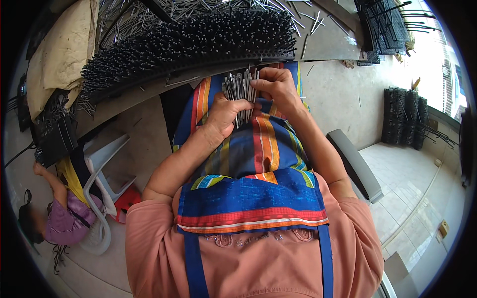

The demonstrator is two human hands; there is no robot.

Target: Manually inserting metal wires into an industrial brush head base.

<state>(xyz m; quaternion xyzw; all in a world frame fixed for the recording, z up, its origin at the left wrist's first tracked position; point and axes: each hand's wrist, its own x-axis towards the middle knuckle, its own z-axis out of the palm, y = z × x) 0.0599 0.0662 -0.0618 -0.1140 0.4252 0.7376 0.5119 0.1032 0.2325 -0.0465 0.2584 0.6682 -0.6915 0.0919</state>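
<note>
My left hand (223,115) is wrapped round the lower part of a bundle of thin grey metal rods (237,89), its thumb lying across them. The rods stand roughly upright above my lap, their tops uneven. At the bundle's right edge my right hand (278,89) pinches one or more rods between thumb and fingers; how many I cannot tell. Just beyond both hands stands a long dark perforated rack (194,42) packed with upright dark rods. A striped blue apron (268,144) covers my lap beneath the hands.
Loose rods (124,25) lie heaped behind the rack. Brown sheeting (62,49) hangs at the far left. Another person in a purple top (69,218) sits at left by a pale chair (102,223). Black wire bundles (402,119) stand on the floor at right, beyond a grey seat (353,164).
</note>
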